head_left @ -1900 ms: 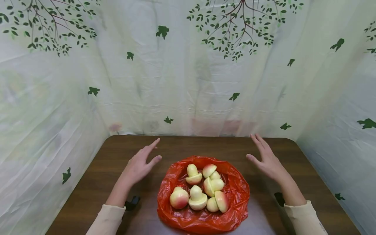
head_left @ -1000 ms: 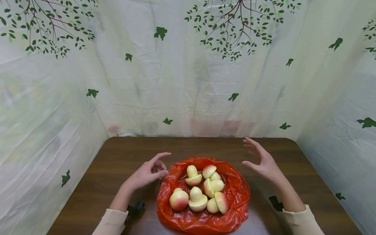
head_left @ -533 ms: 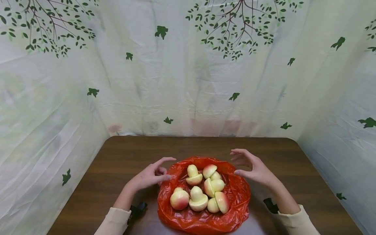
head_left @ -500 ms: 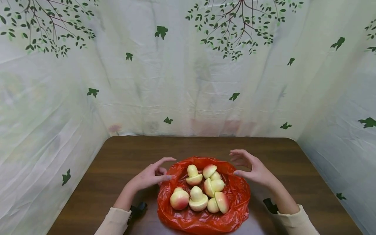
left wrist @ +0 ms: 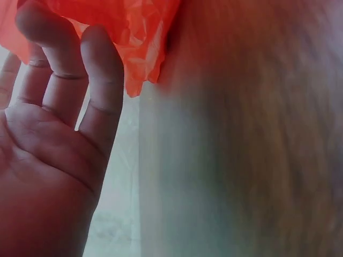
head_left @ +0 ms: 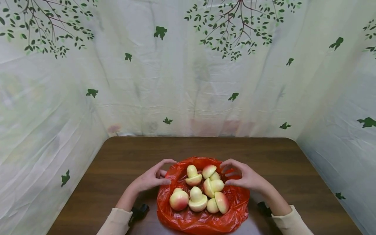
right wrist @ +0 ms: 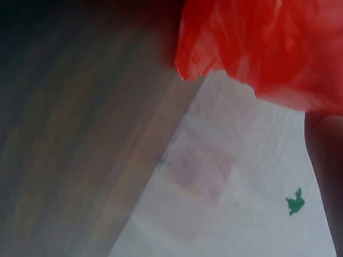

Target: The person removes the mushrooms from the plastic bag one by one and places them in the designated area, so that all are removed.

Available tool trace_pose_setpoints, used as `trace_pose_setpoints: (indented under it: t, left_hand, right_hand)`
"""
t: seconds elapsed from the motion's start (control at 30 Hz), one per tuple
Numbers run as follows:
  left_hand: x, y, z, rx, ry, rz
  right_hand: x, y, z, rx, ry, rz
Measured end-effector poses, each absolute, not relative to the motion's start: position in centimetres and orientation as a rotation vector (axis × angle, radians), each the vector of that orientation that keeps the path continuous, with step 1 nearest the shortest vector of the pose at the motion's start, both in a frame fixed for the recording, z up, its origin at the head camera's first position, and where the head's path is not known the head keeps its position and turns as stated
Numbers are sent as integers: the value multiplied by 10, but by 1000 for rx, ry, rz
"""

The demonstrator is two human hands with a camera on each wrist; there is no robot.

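A red plastic bag (head_left: 202,223) lies spread open on the table, its rim bunched into a ring. Several mushroom-shaped pieces sit inside, cream with pink-red blushed caps, such as one at the front left (head_left: 179,199) and one standing stem-up (head_left: 197,198). My left hand (head_left: 149,178) is at the bag's left rim, thumb over the edge and fingers gently bent. In the left wrist view its fingers (left wrist: 102,69) overlap the red plastic. My right hand (head_left: 245,176) hovers over the right rim, fingers curved, thumb tip close to the stem of a mushroom piece (head_left: 213,187).
The brown wooden table (head_left: 129,147) has rounded far corners. White cloth (head_left: 182,81) printed with leaves and branches hangs behind it and at both sides. Black wrist devices (head_left: 138,212) sit under both wrists.
Both hands have come inward from beside the bag to its rim, the right travelling further, left and nearer over the bag. The mushroom pieces and bag have stayed in place.
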State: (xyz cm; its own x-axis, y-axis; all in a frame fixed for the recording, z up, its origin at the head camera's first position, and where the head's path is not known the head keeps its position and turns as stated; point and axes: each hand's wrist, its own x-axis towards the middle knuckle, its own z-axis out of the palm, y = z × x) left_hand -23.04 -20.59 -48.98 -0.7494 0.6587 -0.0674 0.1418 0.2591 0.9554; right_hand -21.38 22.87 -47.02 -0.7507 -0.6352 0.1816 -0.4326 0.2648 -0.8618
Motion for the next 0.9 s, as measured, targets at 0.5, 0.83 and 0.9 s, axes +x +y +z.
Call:
trace_pose_setpoints:
  t: [0.5, 0.83, 0.9]
  left_hand:
    - [-234, -212, -508, 698, 1820, 1653]
    - [-235, -211, -515, 743, 1697, 1687]
    - [-235, -211, -516, 752, 1680, 1693]
  right_hand:
    - [-217, 219, -487, -998, 2242, -1450]
    - [-215, 214, -491, -988, 2272, -1376]
    - [-214, 213, -492, -991, 2282, -1356]
